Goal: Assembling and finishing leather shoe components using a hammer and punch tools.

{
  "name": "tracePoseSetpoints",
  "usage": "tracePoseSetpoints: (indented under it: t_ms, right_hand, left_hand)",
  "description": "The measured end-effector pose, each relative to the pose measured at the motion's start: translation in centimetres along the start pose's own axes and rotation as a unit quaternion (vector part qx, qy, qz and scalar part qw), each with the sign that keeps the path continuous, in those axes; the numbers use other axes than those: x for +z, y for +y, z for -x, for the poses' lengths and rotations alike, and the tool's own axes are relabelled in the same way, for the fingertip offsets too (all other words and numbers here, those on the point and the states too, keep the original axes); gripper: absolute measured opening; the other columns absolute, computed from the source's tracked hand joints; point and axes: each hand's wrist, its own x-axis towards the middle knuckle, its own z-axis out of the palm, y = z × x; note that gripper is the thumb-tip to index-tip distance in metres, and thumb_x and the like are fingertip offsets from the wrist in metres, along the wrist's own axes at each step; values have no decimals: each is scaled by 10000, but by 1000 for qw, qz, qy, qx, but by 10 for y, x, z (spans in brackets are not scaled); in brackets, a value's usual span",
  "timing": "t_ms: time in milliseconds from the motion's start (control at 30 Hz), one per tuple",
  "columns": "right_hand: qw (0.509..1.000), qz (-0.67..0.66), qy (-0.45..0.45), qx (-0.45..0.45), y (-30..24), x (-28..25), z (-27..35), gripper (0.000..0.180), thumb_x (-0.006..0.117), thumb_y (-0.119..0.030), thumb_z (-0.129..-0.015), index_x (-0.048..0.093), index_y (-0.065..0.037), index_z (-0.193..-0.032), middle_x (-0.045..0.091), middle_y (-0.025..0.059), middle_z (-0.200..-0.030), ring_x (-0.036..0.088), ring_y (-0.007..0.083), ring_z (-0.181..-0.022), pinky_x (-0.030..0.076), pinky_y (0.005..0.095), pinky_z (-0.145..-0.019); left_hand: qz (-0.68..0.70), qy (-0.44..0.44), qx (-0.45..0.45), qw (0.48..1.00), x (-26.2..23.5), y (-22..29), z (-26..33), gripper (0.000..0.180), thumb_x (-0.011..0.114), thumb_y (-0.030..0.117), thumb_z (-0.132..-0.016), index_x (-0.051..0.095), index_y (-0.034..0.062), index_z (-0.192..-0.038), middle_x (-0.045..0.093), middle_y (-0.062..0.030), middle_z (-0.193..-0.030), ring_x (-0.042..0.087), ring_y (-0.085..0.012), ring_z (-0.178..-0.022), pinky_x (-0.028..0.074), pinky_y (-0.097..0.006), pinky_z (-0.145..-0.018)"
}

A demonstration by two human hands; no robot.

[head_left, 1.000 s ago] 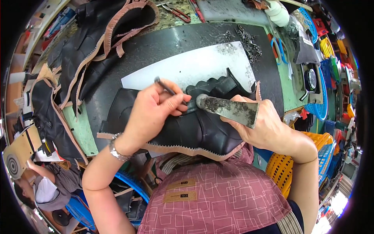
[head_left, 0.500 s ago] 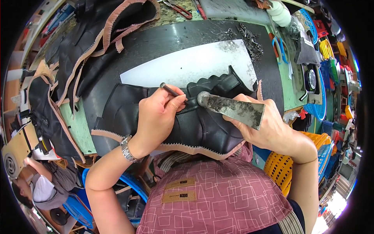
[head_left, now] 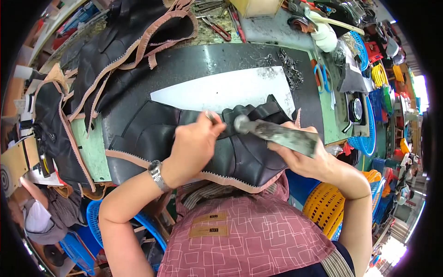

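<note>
A black leather boot upper (head_left: 155,131) with a pink zigzag edge lies spread in front of me. Over its middle, my left hand (head_left: 194,145) is closed on a short metal punch (head_left: 209,115); its lower tip is hidden behind my fingers. My right hand (head_left: 316,154) grips a hammer (head_left: 279,135) with a worn grey metal head. Its rounded end is just right of the punch, above the leather and slightly blurred. A pointed white sheet (head_left: 226,90) lies beneath the upper's far edge.
More black leather uppers (head_left: 110,69) are heaped at the left. Small dark metal fittings (head_left: 291,71) lie at the far right of the black mat, with blue-handled scissors (head_left: 321,76) beyond. Red-handled pliers (head_left: 217,28) lie at the back. A yellow basket (head_left: 325,207) stands below right.
My left hand and the punch have lifted and tipped away from the leather. The hammer stays close beside it. The whole view has shifted slightly, showing more of the bench's far side.
</note>
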Motion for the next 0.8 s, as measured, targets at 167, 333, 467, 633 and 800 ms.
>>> tracePoseSetpoints:
  t_ms: [167, 333, 467, 633, 800]
  right_hand:
    - [999, 34, -28, 23, 1, 13, -4, 193, 570, -191, -867, 501, -17, -915, 547, 153, -617, 580, 363, -565, 454, 435, -496]
    - [998, 46, -41, 25, -2, 9, -4, 213, 559, -201, -872, 498, -8, -941, 552, 170, -638, 582, 363, -573, 460, 450, -525]
    - [996, 69, -45, -25, -4, -7, -8, 219, 563, -206, -871, 570, -22, -989, 605, 174, -745, 600, 347, -601, 488, 416, -541]
    - [995, -78, -55, -2, -5, -11, -7, 143, 661, -213, -787, 625, -75, -779, 585, 96, -700, 576, 239, -573, 452, 342, -535]
    - [1000, 13, -10, -15, 3, 9, -1, 172, 596, -162, -850, 608, -86, -1003, 596, 109, -807, 598, 336, -664, 447, 547, -705]
  left_hand:
    - [237, -9, -179, 955, -12, -7, 0, 117, 550, 85, -917, 557, -30, -938, 645, -62, -794, 629, -105, -700, 520, -227, -645]
    - [204, -16, -167, 964, -11, -4, -3, 105, 565, 76, -905, 568, -28, -914, 652, -62, -772, 628, -97, -686, 518, -223, -635]
    - [118, -17, -127, 985, -6, -2, -2, 80, 587, 50, -879, 582, -30, -879, 661, -61, -750, 628, -81, -670, 516, -217, -626]
    - [-73, -18, 143, 987, 4, -10, 2, 145, 617, 48, -777, 545, 30, -902, 586, -96, -696, 595, -235, -596, 476, -337, -515]
    - [82, 17, -68, 994, -7, -2, 4, 88, 552, 91, -900, 516, 10, -902, 608, -111, -700, 622, -183, -607, 508, -269, -552]
